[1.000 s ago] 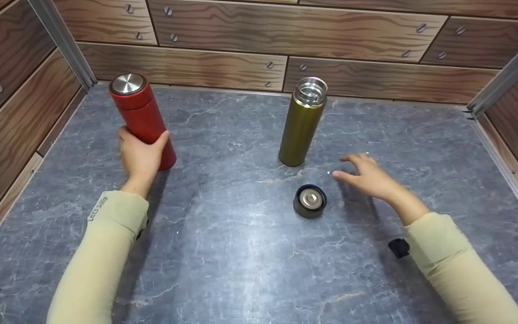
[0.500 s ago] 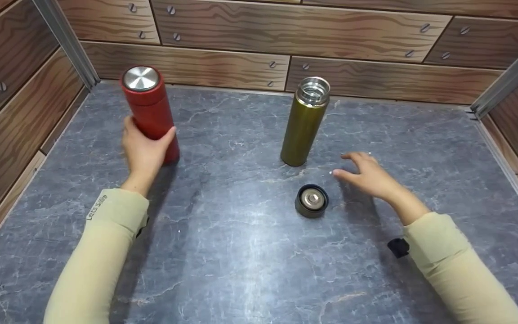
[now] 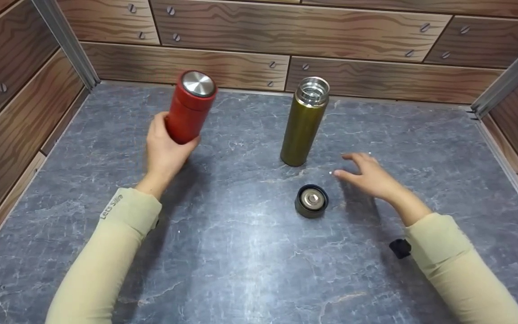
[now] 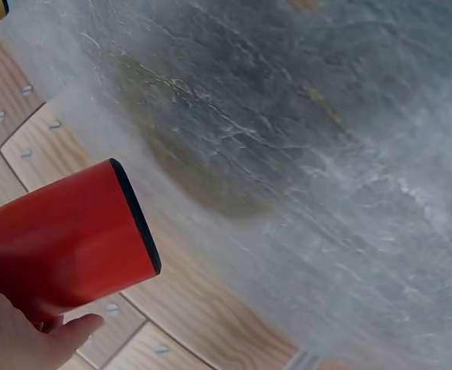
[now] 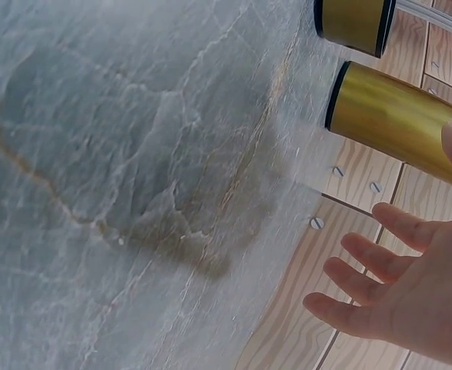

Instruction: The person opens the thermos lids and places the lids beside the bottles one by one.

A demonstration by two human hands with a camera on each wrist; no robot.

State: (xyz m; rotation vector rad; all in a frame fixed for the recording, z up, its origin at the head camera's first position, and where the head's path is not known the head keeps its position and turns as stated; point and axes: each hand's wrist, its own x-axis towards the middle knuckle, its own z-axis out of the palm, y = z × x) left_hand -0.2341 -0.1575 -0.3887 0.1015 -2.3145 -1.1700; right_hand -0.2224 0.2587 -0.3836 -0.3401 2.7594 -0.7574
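Note:
A red thermos bottle (image 3: 189, 110) with a steel-topped lid is gripped by my left hand (image 3: 167, 146), thumb on its near right side. In the left wrist view the base of the red thermos (image 4: 79, 239) shows, and it hangs above the tabletop, tilted. An olive-gold thermos bottle (image 3: 301, 130) stands upright without its lid, its steel mouth bare. In front of it lies its dark lid (image 3: 311, 200), inner side up. My right hand (image 3: 369, 177) hovers to the right of both with spread, relaxed fingers, touching nothing. The right wrist view shows the gold thermos (image 5: 403, 123) beyond those fingers.
The grey marbled tabletop (image 3: 241, 252) is bounded by wood-patterned walls (image 3: 223, 67) at the back and both sides. Metal corner posts (image 3: 68, 45) stand at the back left and back right.
My left hand has lifted the red thermos off the tabletop and carried it to the right, tilting its top rightward. The right hand, gold thermos and lid have stayed in place.

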